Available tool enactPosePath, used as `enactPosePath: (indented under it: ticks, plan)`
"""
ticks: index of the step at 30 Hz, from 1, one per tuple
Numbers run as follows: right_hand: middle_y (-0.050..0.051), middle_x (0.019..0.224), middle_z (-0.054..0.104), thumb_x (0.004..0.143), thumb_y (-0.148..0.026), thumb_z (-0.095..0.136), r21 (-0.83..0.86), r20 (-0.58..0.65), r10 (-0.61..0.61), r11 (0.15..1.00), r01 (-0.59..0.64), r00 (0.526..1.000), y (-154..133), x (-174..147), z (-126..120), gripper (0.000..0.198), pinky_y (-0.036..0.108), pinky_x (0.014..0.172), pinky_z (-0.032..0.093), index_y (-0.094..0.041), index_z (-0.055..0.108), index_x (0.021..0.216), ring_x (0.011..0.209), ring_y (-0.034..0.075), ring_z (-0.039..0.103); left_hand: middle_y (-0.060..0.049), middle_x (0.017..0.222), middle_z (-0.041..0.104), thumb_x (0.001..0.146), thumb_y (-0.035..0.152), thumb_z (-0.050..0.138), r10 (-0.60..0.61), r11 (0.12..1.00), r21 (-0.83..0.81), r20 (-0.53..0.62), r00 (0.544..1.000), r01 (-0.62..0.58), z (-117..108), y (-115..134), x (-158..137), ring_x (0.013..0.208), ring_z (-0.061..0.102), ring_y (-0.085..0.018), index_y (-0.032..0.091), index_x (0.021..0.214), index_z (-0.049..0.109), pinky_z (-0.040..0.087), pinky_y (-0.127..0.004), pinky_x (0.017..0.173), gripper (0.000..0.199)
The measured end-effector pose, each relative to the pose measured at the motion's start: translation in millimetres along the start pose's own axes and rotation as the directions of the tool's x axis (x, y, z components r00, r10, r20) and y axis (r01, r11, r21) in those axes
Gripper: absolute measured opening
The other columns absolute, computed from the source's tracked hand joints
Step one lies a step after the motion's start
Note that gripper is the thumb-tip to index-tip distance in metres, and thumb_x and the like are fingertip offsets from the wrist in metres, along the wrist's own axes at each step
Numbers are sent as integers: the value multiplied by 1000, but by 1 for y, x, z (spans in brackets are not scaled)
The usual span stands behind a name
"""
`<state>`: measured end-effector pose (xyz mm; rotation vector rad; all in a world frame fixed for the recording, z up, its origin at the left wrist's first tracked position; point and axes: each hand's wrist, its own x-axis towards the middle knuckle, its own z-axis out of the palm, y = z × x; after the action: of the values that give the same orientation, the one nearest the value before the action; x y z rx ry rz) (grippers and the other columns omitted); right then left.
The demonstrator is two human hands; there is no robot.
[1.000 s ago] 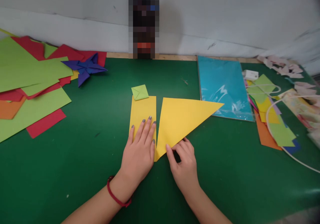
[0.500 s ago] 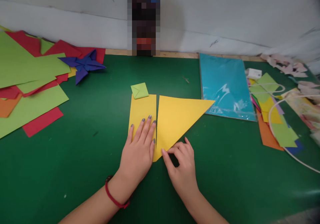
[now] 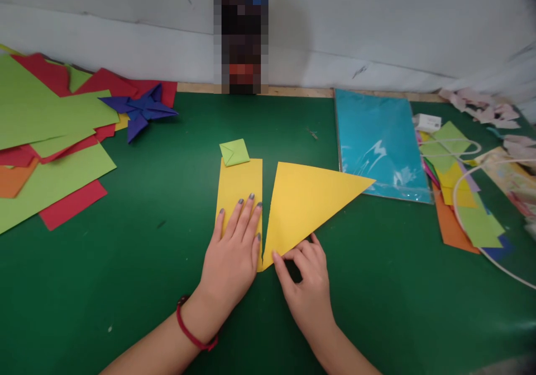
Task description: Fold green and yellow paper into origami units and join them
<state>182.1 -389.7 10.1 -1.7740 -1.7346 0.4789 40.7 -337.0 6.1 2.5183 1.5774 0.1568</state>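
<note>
My left hand [image 3: 234, 249] lies flat, fingers spread, on a yellow paper strip [image 3: 240, 185] and presses it to the table. My right hand [image 3: 306, 274] pinches the lower slanted edge of a yellow paper triangle [image 3: 305, 202] between thumb and fingers. A gap runs between strip and triangle, wide at the top and narrowing to the bottom, where the two pieces meet close by my left thumb. Whether they are still joined there I cannot tell. A small folded green paper square [image 3: 234, 152] rests on the strip's top end.
Red, green and orange paper sheets [image 3: 54, 163] pile up at the left, with a folded blue paper star [image 3: 142, 110] beside them. At the right lie a blue paper pack [image 3: 379, 140] in clear wrap, paper scraps [image 3: 456, 191] and a white cable [image 3: 456, 207].
My right hand has drawn the triangle slightly right and tilted it clockwise, so the gap to the strip is wider. The left hand stays in place.
</note>
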Motion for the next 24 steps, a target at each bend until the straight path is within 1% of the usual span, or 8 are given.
enactPosePath:
  ticks: [5,9,12,24]
  plan:
    - [-1,70,52,81,-20,58,-4,1,-6,1000,6,1000,0,1,0,14,48,98,32,-20,51,69,74,16,51,-5,149,18,92,28,26,1,1000,-2,6,1000,-1,0,0,0,137,19,-23,16,142,22,14,-46,111,52]
    - [-1,69,52,79,-22,61,-4,8,-27,1000,27,1000,-2,-2,0,11,50,100,29,-21,53,71,73,16,51,-5,149,20,92,28,27,0,1000,-3,3,1000,0,-1,1,1,136,20,-23,16,142,23,15,-46,111,52]
    - [-1,71,53,78,-20,61,3,25,-34,999,34,999,-6,-7,1,9,51,100,28,-21,55,72,73,15,52,-5,149,20,92,28,27,-2,1000,-6,12,1000,2,-2,1,0,137,19,-24,16,142,24,15,-46,111,51]
    - [-1,75,52,80,-17,58,-13,13,-1,1000,1,1000,-11,-17,8,8,52,102,26,-21,52,76,76,15,51,-5,149,18,92,28,25,5,1000,-12,1,1000,-5,-2,1,0,137,17,-24,15,142,23,14,-48,111,51]
